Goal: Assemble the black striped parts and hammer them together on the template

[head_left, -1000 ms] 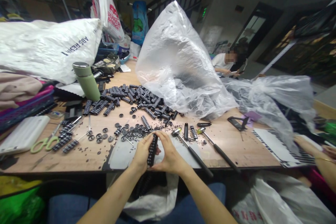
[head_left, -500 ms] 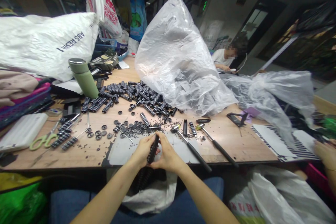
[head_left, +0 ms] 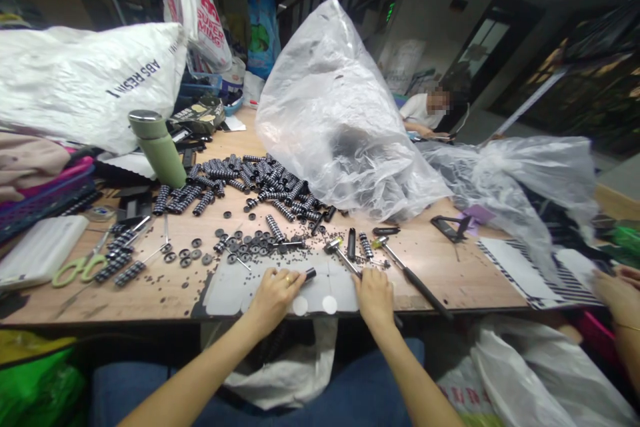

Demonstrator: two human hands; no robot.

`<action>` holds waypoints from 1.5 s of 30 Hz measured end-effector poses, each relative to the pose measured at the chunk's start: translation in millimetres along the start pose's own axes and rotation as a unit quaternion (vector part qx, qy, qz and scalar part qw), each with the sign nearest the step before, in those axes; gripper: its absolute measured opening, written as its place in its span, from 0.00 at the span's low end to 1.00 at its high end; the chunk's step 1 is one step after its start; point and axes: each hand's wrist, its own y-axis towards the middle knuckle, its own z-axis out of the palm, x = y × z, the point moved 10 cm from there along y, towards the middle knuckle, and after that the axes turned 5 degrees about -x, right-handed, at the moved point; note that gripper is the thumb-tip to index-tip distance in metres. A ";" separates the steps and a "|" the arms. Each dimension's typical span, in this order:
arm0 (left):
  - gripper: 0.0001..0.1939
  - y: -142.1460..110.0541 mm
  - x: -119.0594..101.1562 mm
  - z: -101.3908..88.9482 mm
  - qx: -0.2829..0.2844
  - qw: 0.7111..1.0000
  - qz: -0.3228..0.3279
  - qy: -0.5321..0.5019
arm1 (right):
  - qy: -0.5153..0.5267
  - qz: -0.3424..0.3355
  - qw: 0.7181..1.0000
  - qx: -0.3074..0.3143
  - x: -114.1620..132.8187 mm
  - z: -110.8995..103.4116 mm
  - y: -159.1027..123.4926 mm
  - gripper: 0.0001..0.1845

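Observation:
My left hand (head_left: 275,297) is closed around a short black cylindrical part (head_left: 311,274) and rests it on the grey-white board (head_left: 227,287) at the table's front edge. Only one end of the part sticks out past the fingers. To its right, my right hand (head_left: 376,297) grips the dark handle of a hammer (head_left: 344,257), whose head points away from me and lies on the table. A second hammer (head_left: 415,280) lies farther right. Beyond the board sit several black discs (head_left: 255,244), a ribbed black-and-silver roller (head_left: 275,228) and scattered tiny dark pieces.
A pile of ribbed rollers (head_left: 270,181) lies behind, beside a green bottle (head_left: 159,150) and a big clear plastic bag (head_left: 335,113). Green-handled scissors (head_left: 80,269) lie at left. A white bag (head_left: 280,380) hangs below the edge. Another person's hand (head_left: 615,290) is at far right.
My hands have moved apart. The left lowered the black part onto the board; the right let go of it, moved right and took hold of the hammer handle.

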 end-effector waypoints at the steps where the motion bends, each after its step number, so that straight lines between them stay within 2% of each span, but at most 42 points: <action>1: 0.19 0.7 0.7 -2.6 0.002 1.000 0.008 0.021 | -0.004 -0.002 1.000 0.017 -5.1 -0.9 -1.7 0.11; 4: 0.18 3.9 2.9 -9.5 0.000 0.998 0.012 0.059 | 0.101 -0.021 0.993 0.062 1.7 -6.3 -19.3 0.18; 6: 0.18 4.9 2.9 -9.8 0.006 0.997 0.016 0.070 | 0.170 -0.035 0.983 0.059 14.9 -14.9 -35.6 0.22; 8: 0.19 4.3 2.3 -8.2 0.012 0.997 0.017 0.078 | 0.164 -0.053 0.984 0.047 26.7 -21.2 -49.6 0.24; 11: 0.20 1.9 0.3 -3.3 0.012 0.996 0.000 0.093 | 0.101 -0.067 0.991 0.054 36.3 -25.2 -58.3 0.27; 14: 0.20 -0.6 -9.5 5.2 0.006 0.994 -0.020 0.107 | 0.141 -0.067 0.988 0.022 44.5 -50.1 -53.1 0.26; 16: 0.24 -2.5 -19.0 12.2 0.005 0.994 -0.027 0.110 | 0.202 -0.073 0.977 -0.008 55.4 -71.4 -51.0 0.24; 18: 0.31 -5.3 -26.1 20.2 0.014 0.993 -0.030 0.110 | 0.248 -0.090 0.964 -0.022 71.7 -82.4 -54.4 0.23; 20: 0.31 -8.3 -29.9 27.6 0.028 0.993 -0.026 0.108 | 0.236 -0.120 0.964 -0.011 91.5 -76.7 -63.0 0.23; 23: 0.28 -9.0 -26.9 32.4 0.038 0.993 -0.027 0.109 | 0.133 -0.167 0.975 0.061 114.8 -43.7 -78.3 0.23; 25: 0.26 -4.9 -24.1 30.5 0.040 0.995 -0.024 0.094 | 0.099 -0.170 0.975 0.101 116.5 -28.6 -81.8 0.21; 27: 0.23 0.5 -19.6 25.4 0.053 0.996 -0.040 0.061 | 0.115 -0.146 0.977 0.102 107.7 -30.0 -75.4 0.20; 30: 0.19 2.9 -9.0 12.1 0.095 0.990 -0.107 0.010 | 0.125 -0.093 0.985 0.078 79.6 -38.3 -56.7 0.20; 33: 0.14 6.2 2.4 -8.4 0.119 0.984 -0.134 -0.010 | 0.076 -0.048 0.993 0.075 42.4 -29.2 -40.5 0.19; 34: 0.14 10.6 13.0 -16.5 0.113 0.983 -0.146 0.000 | 0.055 -0.036 0.995 0.075 30.1 -23.0 -36.7 0.18; 37: 0.19 33.2 70.1 -39.4 0.061 0.971 -0.216 0.080 | 0.004 -0.018 0.998 0.065 2.5 -4.9 -26.7 0.17; 38: 0.22 45.0 84.0 -38.1 0.063 0.975 -0.197 0.085 | -0.006 -0.021 0.998 0.053 -1.6 -1.6 -22.5 0.16; 39: 0.22 57.4 91.8 -30.9 0.080 0.983 -0.152 0.070 | -0.009 -0.027 0.999 0.035 -2.6 -0.6 -17.0 0.14; 41: 0.19 74.5 110.9 -17.8 0.102 0.987 -0.111 0.047 | 0.013 -0.050 0.999 -0.010 5.8 -3.5 -2.0 0.11; 43: 0.14 84.0 122.9 -7.3 0.110 0.989 -0.094 0.025 | 0.076 -0.091 0.992 -0.039 28.0 -6.4 17.9 0.10; 45: 0.10 87.6 127.8 -2.4 0.103 0.990 -0.095 0.004 | 0.151 -0.140 0.978 -0.034 58.8 -3.9 41.6 0.10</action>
